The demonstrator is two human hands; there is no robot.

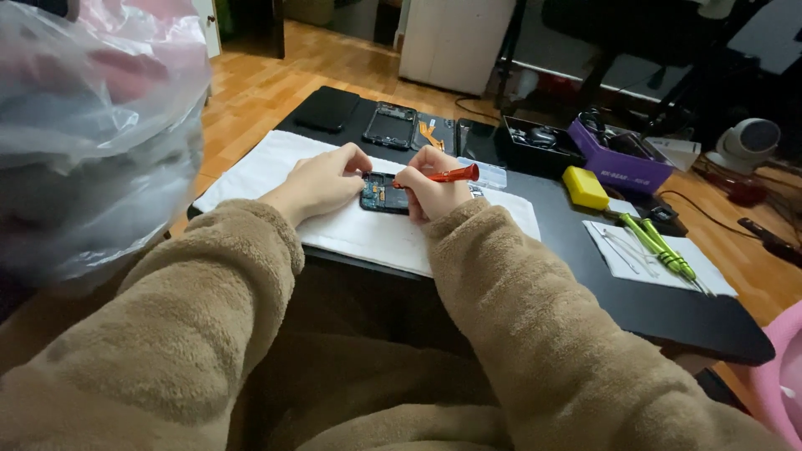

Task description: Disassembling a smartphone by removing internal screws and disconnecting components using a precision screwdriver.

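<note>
An opened phone (383, 194) with its dark circuit board exposed lies on a white cloth (276, 163) over a black table. My left hand (327, 179) rests on the phone's left edge, fingertips touching its top corner. My right hand (433, 185) grips an orange screwdriver (447, 174), its tip pointing left onto the phone's board. Both arms wear fuzzy brown sleeves.
Behind the cloth lie a black phone back (327, 108), a phone frame (390, 125) and an orange flex part (430, 134). To the right are a purple box (618, 154), a yellow block (585, 186), and green-handled tools (664, 249) on a white sheet. A plastic bag (92, 125) fills the left.
</note>
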